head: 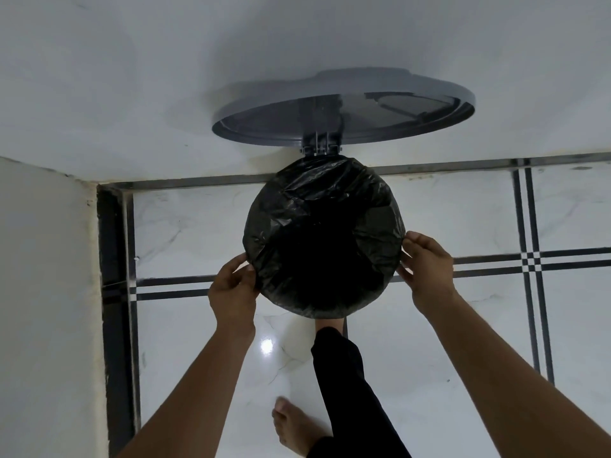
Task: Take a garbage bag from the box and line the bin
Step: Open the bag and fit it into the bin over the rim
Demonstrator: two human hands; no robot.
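Note:
A black garbage bag [317,213] is stretched over the round mouth of the bin and folds down over its rim, so the bin's body is hidden. The bin's grey round lid [344,110] stands open, hinged at the back against the wall. My left hand [233,285] pinches the bag's edge at the rim's left side. My right hand [426,262] grips the bag's edge at the rim's right side, with its fingers curled over it. The box of bags is out of view.
The bin stands against a white wall [165,77] on a white marble floor with dark stripes [532,259]. A white wall corner [46,292] juts out at the left. One foot is under the bin's front; the other bare foot [294,424] is on the floor.

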